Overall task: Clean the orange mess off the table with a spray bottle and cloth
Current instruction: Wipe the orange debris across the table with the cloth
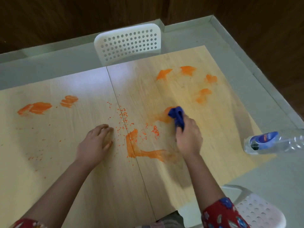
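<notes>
Orange smears and crumbs are spread over the light wooden table (65,145). One L-shaped orange smear (136,148) lies between my hands. My right hand (189,137) grips a bunched blue cloth (177,116), which presses on an orange patch (164,117) right of centre. My left hand (95,142) rests on the table with its fingers spread, fingertips touching the wood beside scattered orange crumbs (122,116). More orange smears sit at the far right (187,70) and at the left (35,108). A clear plastic bottle (273,142) with a blue label lies on its side at the table's right edge.
A white perforated chair (128,43) stands at the far side of the table. Another white chair (258,211) is at the near right. Grey floor surrounds the table, and a dark wooden wall runs behind.
</notes>
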